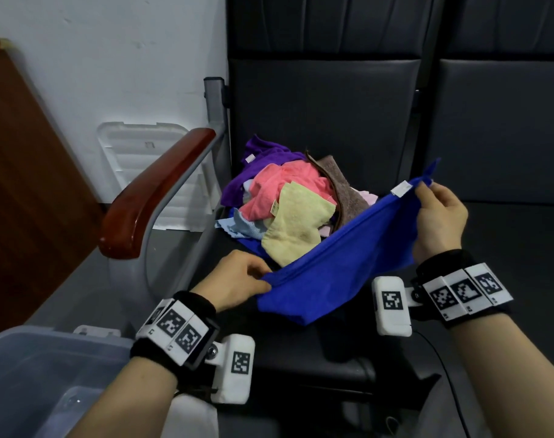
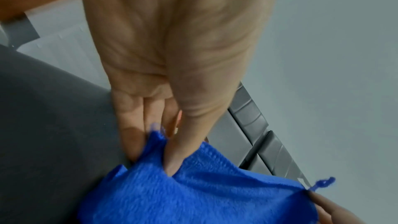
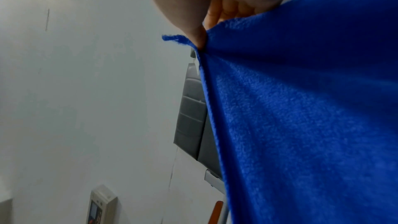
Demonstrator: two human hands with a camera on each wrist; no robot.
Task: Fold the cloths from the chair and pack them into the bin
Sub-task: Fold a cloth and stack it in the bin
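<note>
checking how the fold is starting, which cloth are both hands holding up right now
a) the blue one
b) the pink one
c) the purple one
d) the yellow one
a: the left hand and the right hand each pinch a corner of the blue cloth, stretched between them in front of the pile of cloths on the chair.

Blue cloth (image 1: 339, 257), fleecy, white-tagged, stretched taut above the dark chair (image 1: 320, 115) seat, before a heap of purple, pink, yellow and brown cloths (image 1: 288, 200); translucent bin (image 1: 32, 374) lower left, beside the chair.
</note>
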